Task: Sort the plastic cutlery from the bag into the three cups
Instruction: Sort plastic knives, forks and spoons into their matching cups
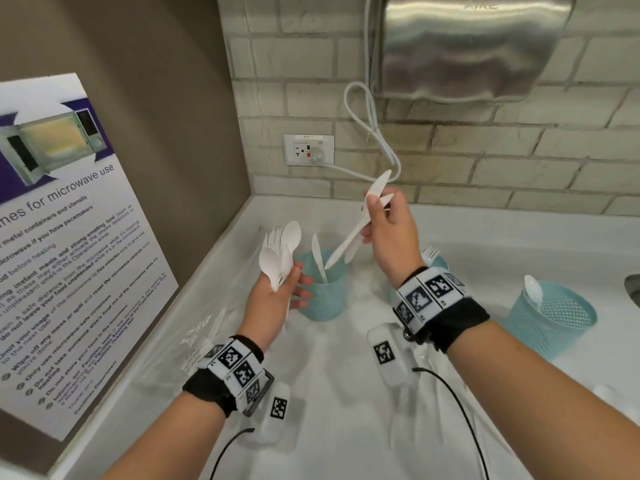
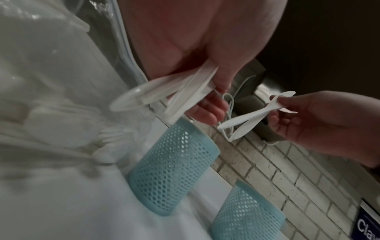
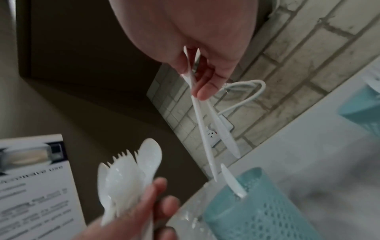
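My left hand (image 1: 294, 285) grips a bunch of white plastic spoons and forks (image 1: 280, 251), heads up, left of the left teal mesh cup (image 1: 322, 299). My right hand (image 1: 377, 223) pinches two white knives (image 1: 353, 237), tips slanting down over that cup, where one knife (image 1: 318, 258) stands. The right wrist view shows the knives (image 3: 203, 129) above the cup (image 3: 257, 207) and the bunch (image 3: 127, 175). The middle cup (image 1: 434, 261) holds forks and is mostly hidden by my right wrist. The right cup (image 1: 550, 317) holds a spoon (image 1: 533, 289). The clear bag (image 1: 201, 334) lies at the left.
A white counter (image 1: 346, 393) meets a brick wall with a socket (image 1: 308, 148), a looped cable (image 1: 374, 133) and a steel hand dryer (image 1: 467, 46). A microwave poster (image 1: 62, 237) leans on the left wall. A sink edge (image 1: 633, 289) shows at far right.
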A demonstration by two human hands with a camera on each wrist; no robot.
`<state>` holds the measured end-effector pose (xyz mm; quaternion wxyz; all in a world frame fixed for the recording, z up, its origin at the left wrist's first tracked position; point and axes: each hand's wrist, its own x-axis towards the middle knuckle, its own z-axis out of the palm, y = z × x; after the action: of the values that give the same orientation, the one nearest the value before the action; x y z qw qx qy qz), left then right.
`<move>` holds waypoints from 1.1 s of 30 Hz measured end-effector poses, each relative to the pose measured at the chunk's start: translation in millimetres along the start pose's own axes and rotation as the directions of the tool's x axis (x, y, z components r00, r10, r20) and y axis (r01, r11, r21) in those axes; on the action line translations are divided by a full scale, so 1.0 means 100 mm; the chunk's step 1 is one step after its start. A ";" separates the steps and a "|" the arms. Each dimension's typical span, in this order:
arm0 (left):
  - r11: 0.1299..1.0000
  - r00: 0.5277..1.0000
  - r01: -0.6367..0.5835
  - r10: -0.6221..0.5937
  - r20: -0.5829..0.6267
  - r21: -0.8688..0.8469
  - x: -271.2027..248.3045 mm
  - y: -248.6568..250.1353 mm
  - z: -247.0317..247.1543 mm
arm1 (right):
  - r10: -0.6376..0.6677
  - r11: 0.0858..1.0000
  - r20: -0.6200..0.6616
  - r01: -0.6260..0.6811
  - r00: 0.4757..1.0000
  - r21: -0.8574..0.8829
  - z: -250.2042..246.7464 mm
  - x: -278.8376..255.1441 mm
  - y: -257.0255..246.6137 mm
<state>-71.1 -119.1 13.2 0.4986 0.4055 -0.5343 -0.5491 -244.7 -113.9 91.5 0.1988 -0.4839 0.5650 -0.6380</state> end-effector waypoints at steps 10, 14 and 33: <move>0.995 0.990 -0.090 0.085 0.109 0.036 -0.01 0.07 0.04 | 0.237 0.910 0.211 -0.141 0.948 -0.389 0.15 -0.09 0.47; 0.993 0.989 -0.099 0.092 0.113 0.062 0.01 0.07 0.08 | 0.048 0.966 0.022 -0.040 0.999 -0.257 0.12 -0.24 0.26; 0.984 0.984 -0.106 0.083 0.156 0.143 -0.07 0.09 0.20 | 0.140 0.984 0.307 -0.167 0.942 0.065 -0.03 -0.38 0.07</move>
<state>-88.1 -108.1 23.6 0.4509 0.3738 -0.6287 -0.5116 -232.2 -83.6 70.9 0.3532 -0.5204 0.5347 -0.5643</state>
